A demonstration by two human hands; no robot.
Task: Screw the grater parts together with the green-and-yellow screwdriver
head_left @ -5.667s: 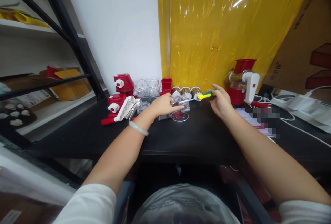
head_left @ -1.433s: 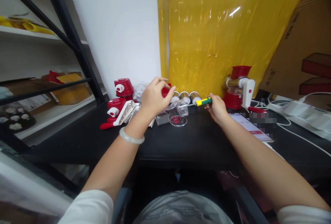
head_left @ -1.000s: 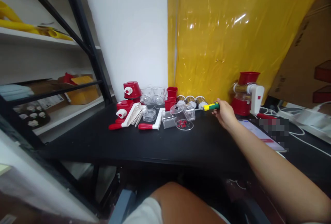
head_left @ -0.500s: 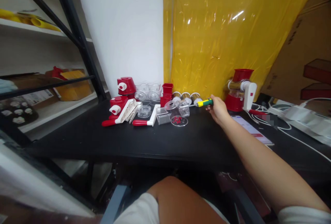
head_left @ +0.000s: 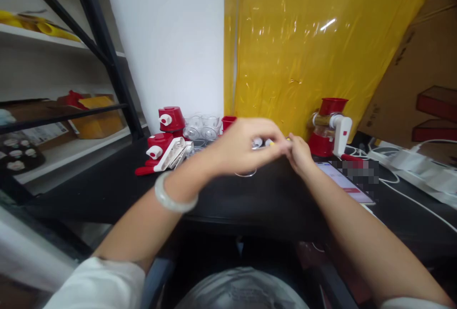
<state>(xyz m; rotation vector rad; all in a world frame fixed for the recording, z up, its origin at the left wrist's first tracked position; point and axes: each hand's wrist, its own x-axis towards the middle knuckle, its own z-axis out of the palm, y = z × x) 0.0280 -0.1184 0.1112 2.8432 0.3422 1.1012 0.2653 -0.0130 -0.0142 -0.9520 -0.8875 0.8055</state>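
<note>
My right hand [head_left: 300,155] is closed round a screwdriver with a yellow and green handle, most of which is hidden now. A bit of the yellow on the screwdriver [head_left: 272,144] shows through the loop of my left thumb and forefinger. My left hand [head_left: 246,144], slightly blurred, wears a pale bangle [head_left: 171,199] at the wrist. Its thumb and forefinger pinch together at the screwdriver handle, right by my right fingers. Behind my left hand, clear plastic parts, a white crank with a red grip and metal drums are mostly covered; the rim of a clear disc [head_left: 246,174] peeks out below.
An assembled red and white rotary grater [head_left: 326,128] stands at the right, by a phone [head_left: 344,183] and white cables. At the left are red grater bodies [head_left: 171,119], white cranks [head_left: 173,154] and clear cups [head_left: 202,127]. A shelf rack [head_left: 117,80] borders the table's left side.
My left arm has come in from below and reached across to my right hand. Its hand now pinches at the screwdriver handle and covers the middle parts. My right hand has stayed nearly in place.
</note>
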